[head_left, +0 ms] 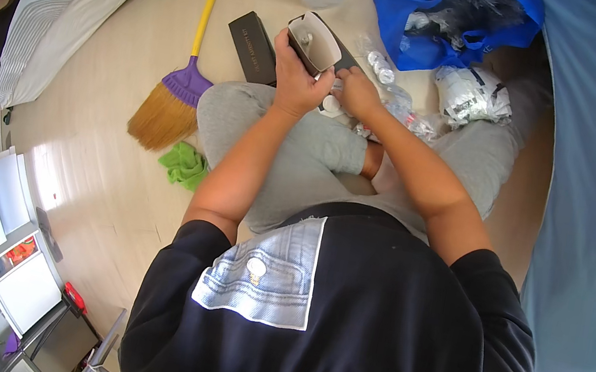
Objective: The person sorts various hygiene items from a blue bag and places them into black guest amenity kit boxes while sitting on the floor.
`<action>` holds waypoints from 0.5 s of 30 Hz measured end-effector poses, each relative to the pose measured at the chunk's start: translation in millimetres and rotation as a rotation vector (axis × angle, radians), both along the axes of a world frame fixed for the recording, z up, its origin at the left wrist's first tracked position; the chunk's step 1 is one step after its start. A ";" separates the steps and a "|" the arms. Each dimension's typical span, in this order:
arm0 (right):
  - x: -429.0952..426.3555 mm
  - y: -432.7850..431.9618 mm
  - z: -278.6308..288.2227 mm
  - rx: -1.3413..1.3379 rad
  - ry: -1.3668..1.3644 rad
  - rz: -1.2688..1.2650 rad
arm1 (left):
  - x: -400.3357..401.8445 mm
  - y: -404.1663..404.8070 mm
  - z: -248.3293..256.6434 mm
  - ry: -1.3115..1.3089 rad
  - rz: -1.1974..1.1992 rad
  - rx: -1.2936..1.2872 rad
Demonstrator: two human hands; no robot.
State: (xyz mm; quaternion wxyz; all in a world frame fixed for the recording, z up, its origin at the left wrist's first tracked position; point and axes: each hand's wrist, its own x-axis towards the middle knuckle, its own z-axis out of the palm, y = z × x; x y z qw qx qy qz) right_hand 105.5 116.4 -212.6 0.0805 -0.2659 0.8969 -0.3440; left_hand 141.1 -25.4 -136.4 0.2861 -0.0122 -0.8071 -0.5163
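Note:
My left hand (298,83) grips an open dark box (314,44), its pale inside facing up and a small item lying within. Close beside it on the right, my right hand (356,92) has its fingers bent at a small pale item that they partly hide; whether they hold it I cannot tell. A closed black box (253,48) with lettering lies on the floor to the left. Just below my hands is a small white round item (331,103). Clear plastic packets (400,105) and round wrapped items (381,67) lie to the right of my right hand.
A blue bag (386,14) holding dark and clear plastic stands at the upper right, above a white taped bundle (472,96). To the left are a broom (169,105) with a yellow handle and a green cloth (184,165). Blue-grey fabric (590,205) hangs along the right side.

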 end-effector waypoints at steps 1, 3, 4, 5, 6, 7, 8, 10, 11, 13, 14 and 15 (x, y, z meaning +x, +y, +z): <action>-0.1 1.6 0.8 -0.003 -0.013 -0.023 | 0.8 1.5 1.3 0.003 -0.010 0.008; -2.0 4.6 8.1 -0.118 -0.218 -0.166 | -0.3 1.8 2.8 0.014 -0.002 -0.005; -3.7 3.5 20.6 -0.174 -0.321 -0.229 | -1.1 -0.6 0.9 0.021 0.025 -0.025; -8.6 4.4 33.9 -0.304 -0.220 -0.350 | -2.2 -2.3 -1.0 0.027 0.050 -0.045; -15.7 6.0 60.3 -0.425 -0.119 -0.463 | -4.1 -1.8 0.6 0.016 0.091 -0.085; -20.5 6.2 92.8 -0.689 -0.133 -0.490 | -3.9 0.0 5.5 -0.006 0.132 -0.124; -24.6 5.5 126.2 -0.955 -0.142 -0.518 | -3.0 1.6 8.4 -0.024 0.168 -0.164; -24.7 6.8 176.8 -0.808 -0.001 -0.356 | -3.1 -0.2 7.0 -0.051 0.158 -0.201; -24.7 8.2 189.2 -0.734 0.075 -0.283 | -5.5 0.5 7.8 -0.059 0.144 -0.220; -27.3 7.5 189.7 -0.503 0.278 -0.148 | -7.6 3.8 10.6 -0.051 0.110 -0.241; -29.2 6.6 189.3 -0.385 0.373 -0.078 | -9.2 5.0 11.6 -0.043 0.105 -0.241; -31.5 6.8 190.3 -0.449 0.371 -0.109 | -7.6 4.2 11.1 -0.040 0.109 -0.243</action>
